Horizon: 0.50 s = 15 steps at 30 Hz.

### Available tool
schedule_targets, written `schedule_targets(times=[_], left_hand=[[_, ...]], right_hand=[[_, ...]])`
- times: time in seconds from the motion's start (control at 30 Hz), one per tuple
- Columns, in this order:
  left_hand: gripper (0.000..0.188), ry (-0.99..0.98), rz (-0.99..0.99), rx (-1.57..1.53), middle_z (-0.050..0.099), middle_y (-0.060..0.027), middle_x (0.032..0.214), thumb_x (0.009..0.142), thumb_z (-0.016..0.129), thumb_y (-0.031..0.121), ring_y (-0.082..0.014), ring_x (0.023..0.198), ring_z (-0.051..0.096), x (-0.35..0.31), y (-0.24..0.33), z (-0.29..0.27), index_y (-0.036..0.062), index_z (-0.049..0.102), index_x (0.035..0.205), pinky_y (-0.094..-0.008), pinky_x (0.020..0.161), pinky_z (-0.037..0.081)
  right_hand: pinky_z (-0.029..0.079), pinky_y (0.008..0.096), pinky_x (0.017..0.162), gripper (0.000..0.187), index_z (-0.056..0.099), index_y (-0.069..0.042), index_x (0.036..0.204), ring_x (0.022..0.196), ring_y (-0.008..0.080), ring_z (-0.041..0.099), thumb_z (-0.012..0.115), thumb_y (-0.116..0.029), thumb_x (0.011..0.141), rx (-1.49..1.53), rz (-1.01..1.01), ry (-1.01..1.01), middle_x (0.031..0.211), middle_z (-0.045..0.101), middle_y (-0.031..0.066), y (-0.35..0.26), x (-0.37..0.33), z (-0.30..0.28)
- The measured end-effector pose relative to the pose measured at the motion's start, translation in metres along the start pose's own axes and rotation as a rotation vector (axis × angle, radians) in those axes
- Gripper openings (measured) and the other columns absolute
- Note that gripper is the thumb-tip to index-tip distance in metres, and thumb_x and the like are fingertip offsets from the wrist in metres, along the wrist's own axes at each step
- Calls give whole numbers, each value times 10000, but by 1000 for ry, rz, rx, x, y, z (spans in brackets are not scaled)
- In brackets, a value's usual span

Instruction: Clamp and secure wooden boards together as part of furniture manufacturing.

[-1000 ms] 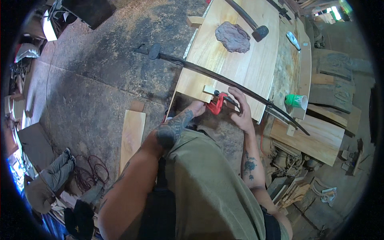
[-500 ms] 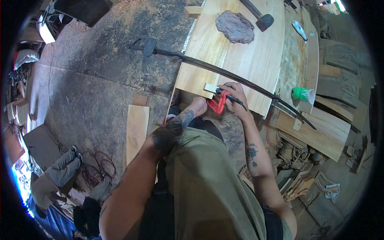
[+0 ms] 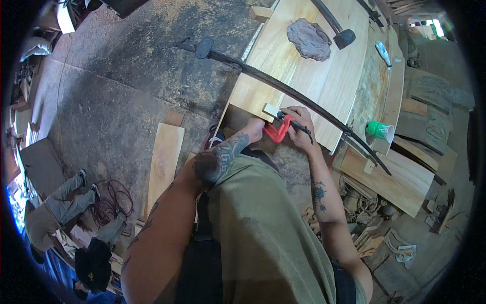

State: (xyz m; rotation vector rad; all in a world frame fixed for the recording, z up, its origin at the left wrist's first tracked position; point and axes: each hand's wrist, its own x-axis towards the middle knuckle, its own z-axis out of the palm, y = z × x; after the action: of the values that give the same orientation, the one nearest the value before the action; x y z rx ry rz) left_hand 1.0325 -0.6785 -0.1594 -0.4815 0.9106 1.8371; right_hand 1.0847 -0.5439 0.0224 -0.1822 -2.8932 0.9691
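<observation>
A red C-clamp with a black screw sits at the near edge of a pale wooden panel. Under its screw end, a small light wood block lies on the panel's corner. My right hand is closed around the clamp's screw side, its fingertips reaching over the panel. Close against the clamp's lower end, my left hand is curled into a fist below the panel edge; what it holds is hidden. Just beyond my hands, a long dark bar clamp crosses the panel.
On the panel lie a crumpled brownish lump and a dark-headed mallet. A green-and-white cup stands right. Loose boards lie on the floor to the left, near a coiled red hose. Another person is at lower left.
The whole view has turned slightly, so the panel appears farther right and the floor boards farther left. Both hands stay at the C-clamp, with little visible change in their grip.
</observation>
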Motion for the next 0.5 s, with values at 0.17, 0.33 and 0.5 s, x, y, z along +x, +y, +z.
schedule_targets(times=[0.17, 0.33, 0.5], left_hand=[[216, 41, -43, -38, 646, -71, 1051, 942, 529, 127, -187, 919, 598, -4, -1, 7, 53, 614, 1126, -336, 806, 467], [232, 44, -49, -23, 649, -78, 1052, 949, 514, 166, -192, 926, 599, -15, 5, 21, 54, 618, 1123, -348, 820, 469], [264, 98, 8, 110, 653, -62, 1064, 942, 579, 237, -172, 927, 624, -11, 9, 14, 45, 623, 1119, -346, 792, 500]], right_hand=[[468, 409, 871, 369, 650, -55, 1120, 981, 346, 566, 630, -61, 751, -44, -1, 14, 1054, 607, 159, -4, 0, 1], [459, 439, 871, 364, 636, -70, 1126, 980, 369, 564, 634, -90, 763, -27, -13, 38, 1089, 586, 174, -3, -3, 5], [481, 423, 845, 367, 633, -60, 1123, 957, 361, 584, 631, -41, 756, -47, -48, 55, 1066, 594, 176, -5, -1, 8]])
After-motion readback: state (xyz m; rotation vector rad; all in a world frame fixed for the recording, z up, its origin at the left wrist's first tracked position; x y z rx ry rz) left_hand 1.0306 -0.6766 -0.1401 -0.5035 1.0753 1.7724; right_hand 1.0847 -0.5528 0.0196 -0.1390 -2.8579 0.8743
